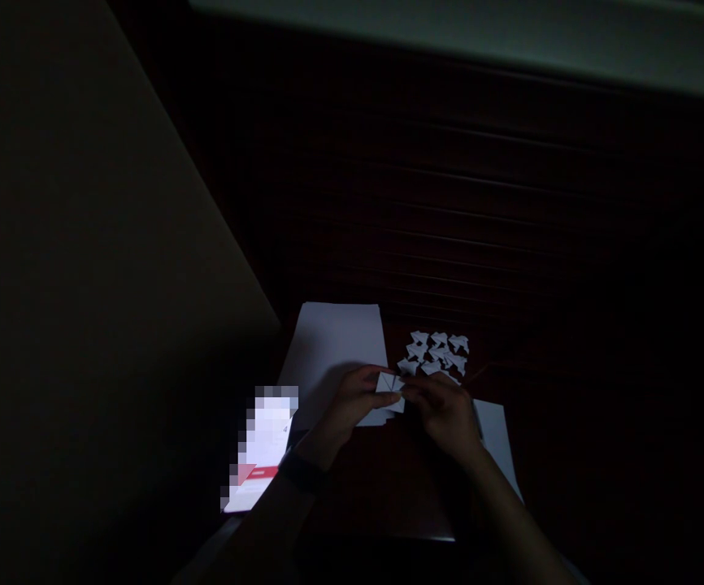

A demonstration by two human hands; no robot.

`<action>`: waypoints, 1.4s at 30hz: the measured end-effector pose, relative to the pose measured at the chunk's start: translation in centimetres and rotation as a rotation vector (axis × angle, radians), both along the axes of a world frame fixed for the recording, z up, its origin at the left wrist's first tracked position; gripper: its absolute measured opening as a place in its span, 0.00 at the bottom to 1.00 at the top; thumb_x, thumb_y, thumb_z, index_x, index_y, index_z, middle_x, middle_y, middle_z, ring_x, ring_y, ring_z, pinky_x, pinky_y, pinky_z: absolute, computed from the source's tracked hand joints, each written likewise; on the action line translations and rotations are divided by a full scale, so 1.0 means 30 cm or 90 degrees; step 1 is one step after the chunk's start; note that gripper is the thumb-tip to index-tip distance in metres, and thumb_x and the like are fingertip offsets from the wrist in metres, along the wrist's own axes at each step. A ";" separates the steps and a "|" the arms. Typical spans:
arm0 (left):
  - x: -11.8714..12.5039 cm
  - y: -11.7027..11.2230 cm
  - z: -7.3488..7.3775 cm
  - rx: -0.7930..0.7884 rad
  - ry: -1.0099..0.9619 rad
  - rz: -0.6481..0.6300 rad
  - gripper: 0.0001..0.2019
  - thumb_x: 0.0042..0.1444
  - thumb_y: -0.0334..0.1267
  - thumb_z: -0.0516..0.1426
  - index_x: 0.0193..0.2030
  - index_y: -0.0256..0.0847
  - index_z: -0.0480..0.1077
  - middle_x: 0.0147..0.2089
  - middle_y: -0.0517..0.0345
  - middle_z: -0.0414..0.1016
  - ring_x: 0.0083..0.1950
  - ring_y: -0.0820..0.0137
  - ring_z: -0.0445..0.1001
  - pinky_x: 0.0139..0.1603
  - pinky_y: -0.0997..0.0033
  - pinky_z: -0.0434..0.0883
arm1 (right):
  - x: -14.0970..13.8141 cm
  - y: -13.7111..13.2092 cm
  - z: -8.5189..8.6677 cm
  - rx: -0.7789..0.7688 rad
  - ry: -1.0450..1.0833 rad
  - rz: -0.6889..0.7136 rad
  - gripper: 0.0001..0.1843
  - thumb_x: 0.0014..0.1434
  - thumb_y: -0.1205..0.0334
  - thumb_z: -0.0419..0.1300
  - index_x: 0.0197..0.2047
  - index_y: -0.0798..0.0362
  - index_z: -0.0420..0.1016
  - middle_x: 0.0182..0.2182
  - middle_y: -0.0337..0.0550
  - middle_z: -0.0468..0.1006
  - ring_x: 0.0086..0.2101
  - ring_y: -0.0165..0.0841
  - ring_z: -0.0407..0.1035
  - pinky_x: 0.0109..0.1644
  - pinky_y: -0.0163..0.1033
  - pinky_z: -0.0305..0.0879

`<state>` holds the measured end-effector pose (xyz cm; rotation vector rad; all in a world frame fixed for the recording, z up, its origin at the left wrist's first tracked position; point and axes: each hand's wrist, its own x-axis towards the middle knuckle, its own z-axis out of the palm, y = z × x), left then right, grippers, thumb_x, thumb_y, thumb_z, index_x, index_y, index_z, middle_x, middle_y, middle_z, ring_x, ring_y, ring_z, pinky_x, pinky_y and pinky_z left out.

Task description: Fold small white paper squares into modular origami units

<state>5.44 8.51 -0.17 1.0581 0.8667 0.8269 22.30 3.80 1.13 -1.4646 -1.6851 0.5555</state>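
Note:
In dim light both of my hands meet over a dark tabletop and pinch a small folded white paper piece (pixel 387 382). My left hand (pixel 352 405) grips its left side with thumb and fingers closed. My right hand (pixel 443 410) holds its right edge, fingers curled. A dark band sits on my left wrist (pixel 301 470). Just beyond the hands lies a cluster of several small folded white paper pieces (pixel 437 353).
A white sheet of paper (pixel 333 341) lies behind my left hand, another sheet (pixel 498 443) right of my right arm. A lit phone screen (pixel 260 455) glows at the left. A pale wall fills the left side, dark wood panelling the back.

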 end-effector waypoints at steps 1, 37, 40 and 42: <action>0.001 0.001 0.003 0.000 -0.004 0.006 0.18 0.40 0.32 0.64 0.42 0.36 0.71 0.38 0.51 0.76 0.38 0.66 0.75 0.39 0.67 0.70 | -0.002 0.000 -0.003 0.004 0.009 -0.004 0.11 0.56 0.66 0.57 0.40 0.46 0.77 0.32 0.42 0.77 0.34 0.36 0.69 0.39 0.40 0.65; -0.005 -0.019 0.025 -0.159 -0.048 0.105 0.23 0.40 0.29 0.64 0.46 0.38 0.68 0.42 0.49 0.74 0.40 0.61 0.75 0.39 0.61 0.73 | -0.032 -0.020 -0.050 0.150 -0.050 -0.006 0.15 0.55 0.73 0.55 0.43 0.49 0.75 0.34 0.42 0.78 0.36 0.34 0.69 0.39 0.39 0.66; -0.007 -0.018 0.016 -0.182 -0.069 0.104 0.23 0.40 0.27 0.63 0.47 0.38 0.67 0.41 0.49 0.74 0.39 0.61 0.75 0.39 0.60 0.73 | -0.020 -0.027 -0.054 0.186 -0.116 0.049 0.21 0.54 0.77 0.52 0.46 0.48 0.73 0.34 0.41 0.78 0.37 0.35 0.68 0.40 0.41 0.66; -0.006 -0.018 0.015 -0.193 -0.077 0.102 0.22 0.40 0.27 0.63 0.45 0.38 0.69 0.41 0.50 0.75 0.39 0.62 0.75 0.40 0.60 0.73 | -0.014 -0.031 -0.052 0.195 -0.148 0.070 0.23 0.53 0.78 0.52 0.48 0.47 0.72 0.35 0.41 0.78 0.38 0.36 0.68 0.42 0.42 0.65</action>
